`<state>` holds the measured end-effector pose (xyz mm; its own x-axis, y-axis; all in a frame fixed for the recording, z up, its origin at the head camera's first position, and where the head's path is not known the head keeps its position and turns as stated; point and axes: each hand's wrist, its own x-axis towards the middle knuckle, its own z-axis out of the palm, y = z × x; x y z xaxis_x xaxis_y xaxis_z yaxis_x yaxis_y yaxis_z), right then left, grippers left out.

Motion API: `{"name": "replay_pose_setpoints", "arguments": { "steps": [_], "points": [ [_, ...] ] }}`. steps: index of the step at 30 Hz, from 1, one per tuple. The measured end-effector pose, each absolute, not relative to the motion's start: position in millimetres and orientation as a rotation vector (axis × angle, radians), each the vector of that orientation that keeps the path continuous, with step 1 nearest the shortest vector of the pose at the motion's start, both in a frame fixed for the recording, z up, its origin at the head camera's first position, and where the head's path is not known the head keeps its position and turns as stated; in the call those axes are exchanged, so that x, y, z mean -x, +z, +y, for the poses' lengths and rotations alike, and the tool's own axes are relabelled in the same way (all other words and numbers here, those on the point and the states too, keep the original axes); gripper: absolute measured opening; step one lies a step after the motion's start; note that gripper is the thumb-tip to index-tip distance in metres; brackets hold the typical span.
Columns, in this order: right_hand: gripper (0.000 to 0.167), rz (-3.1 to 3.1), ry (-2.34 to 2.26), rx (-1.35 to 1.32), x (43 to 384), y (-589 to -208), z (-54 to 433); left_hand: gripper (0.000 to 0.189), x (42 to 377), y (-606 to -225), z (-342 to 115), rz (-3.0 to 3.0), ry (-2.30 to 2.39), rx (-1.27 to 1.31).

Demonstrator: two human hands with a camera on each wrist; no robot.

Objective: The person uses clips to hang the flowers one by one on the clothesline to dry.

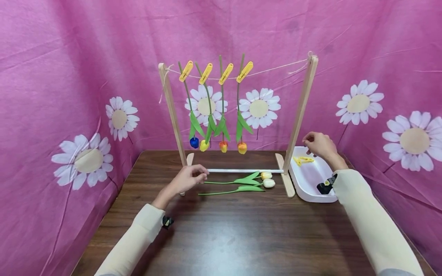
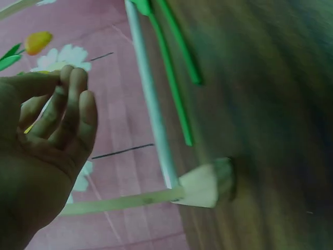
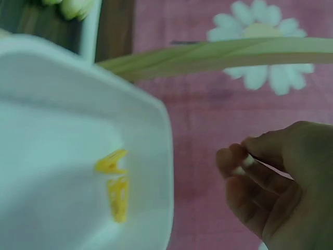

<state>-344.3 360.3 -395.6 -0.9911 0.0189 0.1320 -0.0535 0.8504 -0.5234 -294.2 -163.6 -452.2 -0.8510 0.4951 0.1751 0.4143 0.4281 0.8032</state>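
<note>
My left hand (image 1: 189, 178) hovers at the stem ends of two white tulips (image 1: 268, 183) lying on the table. Its fingers are loosely bent with nothing between them in the left wrist view. My right hand (image 1: 321, 145) is above the back of a white tray (image 1: 312, 197), fingers loosely curled and holding nothing. Two yellow clothespins (image 3: 117, 198) lie in that tray. Several tulips hang upside down from a string, among them a blue tulip (image 1: 194, 143) and an orange tulip (image 1: 242, 148), each pinned by a yellow clothespin (image 1: 244, 72).
A wooden frame carries the string between its left post (image 1: 171, 115) and right post (image 1: 301, 111). A white rod (image 1: 241, 171) joins the posts low down, just behind the lying tulips. Behind the brown table (image 1: 221, 230) hangs a pink cloth (image 1: 221, 27) printed with daisies.
</note>
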Motion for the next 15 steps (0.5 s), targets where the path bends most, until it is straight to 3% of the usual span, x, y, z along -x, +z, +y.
{"name": "replay_pose_setpoints", "arguments": {
  "steps": [7,15],
  "points": [
    [0.028,-3.065,0.553,-0.068,357.5,-418.9,367.4,0.011,293.5,-477.3,-169.5,2.693,1.015,-0.993],
    [0.027,-3.203,0.424,-0.159,362.2,-440.2,370.3,0.006,286.8,-495.3,-172.0,2.717,0.748,-1.015]
  ]
}}
